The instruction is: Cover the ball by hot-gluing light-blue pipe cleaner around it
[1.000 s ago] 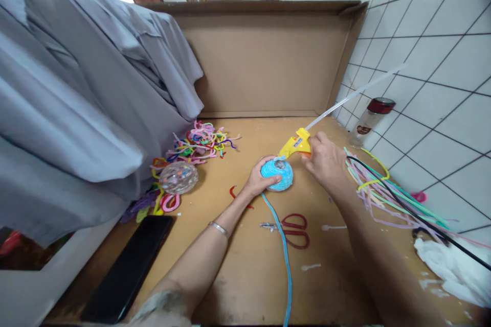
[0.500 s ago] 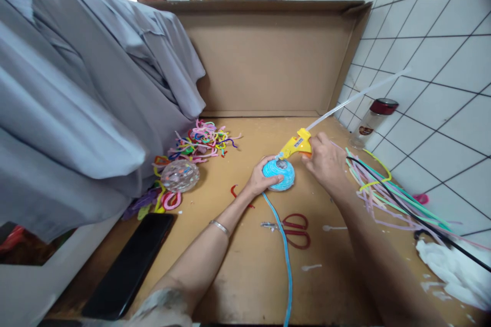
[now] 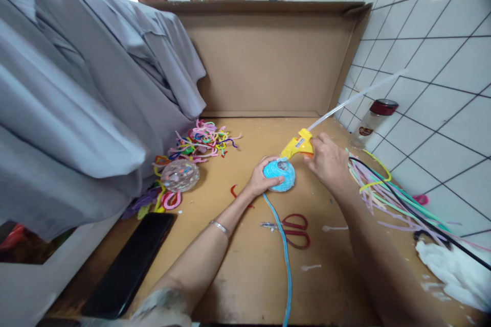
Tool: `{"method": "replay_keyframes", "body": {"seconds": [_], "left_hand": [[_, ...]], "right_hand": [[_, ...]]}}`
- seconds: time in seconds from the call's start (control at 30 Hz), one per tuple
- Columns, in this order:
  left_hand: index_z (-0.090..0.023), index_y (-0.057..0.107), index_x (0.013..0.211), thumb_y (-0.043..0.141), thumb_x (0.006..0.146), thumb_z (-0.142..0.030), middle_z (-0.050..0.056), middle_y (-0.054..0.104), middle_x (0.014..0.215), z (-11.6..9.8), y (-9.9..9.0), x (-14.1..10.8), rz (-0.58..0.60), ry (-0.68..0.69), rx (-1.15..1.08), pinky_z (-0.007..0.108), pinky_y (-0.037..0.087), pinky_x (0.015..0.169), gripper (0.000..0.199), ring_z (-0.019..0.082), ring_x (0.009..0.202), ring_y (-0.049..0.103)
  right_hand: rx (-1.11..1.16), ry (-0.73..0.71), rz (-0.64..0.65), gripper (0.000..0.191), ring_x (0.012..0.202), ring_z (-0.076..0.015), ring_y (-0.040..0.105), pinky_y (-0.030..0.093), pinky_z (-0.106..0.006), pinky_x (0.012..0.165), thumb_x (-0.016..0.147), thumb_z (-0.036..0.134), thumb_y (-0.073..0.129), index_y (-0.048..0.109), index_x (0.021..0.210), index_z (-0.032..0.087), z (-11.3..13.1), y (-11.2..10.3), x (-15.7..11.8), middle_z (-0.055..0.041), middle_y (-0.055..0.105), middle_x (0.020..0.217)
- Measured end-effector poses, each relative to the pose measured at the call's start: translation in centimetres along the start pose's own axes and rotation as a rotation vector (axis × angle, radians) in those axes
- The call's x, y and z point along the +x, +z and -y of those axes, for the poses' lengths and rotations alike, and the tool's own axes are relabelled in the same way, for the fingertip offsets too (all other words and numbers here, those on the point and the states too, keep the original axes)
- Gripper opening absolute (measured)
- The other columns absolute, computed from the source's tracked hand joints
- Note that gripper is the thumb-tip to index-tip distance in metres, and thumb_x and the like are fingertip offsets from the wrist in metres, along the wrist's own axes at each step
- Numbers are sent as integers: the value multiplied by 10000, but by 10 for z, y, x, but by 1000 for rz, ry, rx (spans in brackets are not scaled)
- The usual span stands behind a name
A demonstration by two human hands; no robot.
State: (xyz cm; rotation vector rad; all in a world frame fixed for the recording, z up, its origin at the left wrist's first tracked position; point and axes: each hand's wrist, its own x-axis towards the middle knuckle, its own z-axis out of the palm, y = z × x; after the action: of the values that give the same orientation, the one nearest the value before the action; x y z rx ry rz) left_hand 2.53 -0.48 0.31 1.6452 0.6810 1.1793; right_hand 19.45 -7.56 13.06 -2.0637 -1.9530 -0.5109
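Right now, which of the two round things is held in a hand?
The blue round thing: the left hand grips it, with the yellow glue gun at its top. The clear round thing, farther left, has no hand on it.

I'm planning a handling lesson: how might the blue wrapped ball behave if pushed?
The blue wrapped ball would probably roll or rock, given its rounded sides. Its ridged, wound surface suggests decent grip rather than slipperiness. The blue strand trailing below it, if attached, would likely drag along.
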Motion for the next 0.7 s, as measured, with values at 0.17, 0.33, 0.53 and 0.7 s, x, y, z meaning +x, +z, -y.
{"method": "replay_keyframes", "body": {"seconds": [0.17,0.33,0.53,0.7], "left_hand": [[-156,607,1131,819,552,-433,103,588,1199,1,0,0,3,12,4,390,427,1017,676,264,1129,563],[-173,608,1145,830,543,-429,99,586,1236,2,0,0,5,-5,5,380,425,1015,691,263,1143,559],[-176,617,1128,832,540,-419,92,596,1210,2,-1,1,0,13,5,383,428,1010,672,257,1121,567],[-187,624,1124,833,544,-411,83,602,1185,1,0,1,1,1,17,382,429,1008,656,254,1115,567]], "right_hand": [[-8,-3,4,224,761,-201,533,207,-302,544,839,283,531,624,990,146,-1,1,0,-103,576,1018],[-6,-4,-8,228,750,-199,528,199,-299,539,836,299,529,625,987,156,-2,3,0,-100,578,1002],[-1,-4,-8,215,784,-208,542,199,-300,537,825,288,537,626,970,158,-3,3,1,-98,584,995],[5,-1,-1,217,779,-206,541,217,-298,540,825,295,544,628,975,164,-2,4,1,-101,583,989]]}}
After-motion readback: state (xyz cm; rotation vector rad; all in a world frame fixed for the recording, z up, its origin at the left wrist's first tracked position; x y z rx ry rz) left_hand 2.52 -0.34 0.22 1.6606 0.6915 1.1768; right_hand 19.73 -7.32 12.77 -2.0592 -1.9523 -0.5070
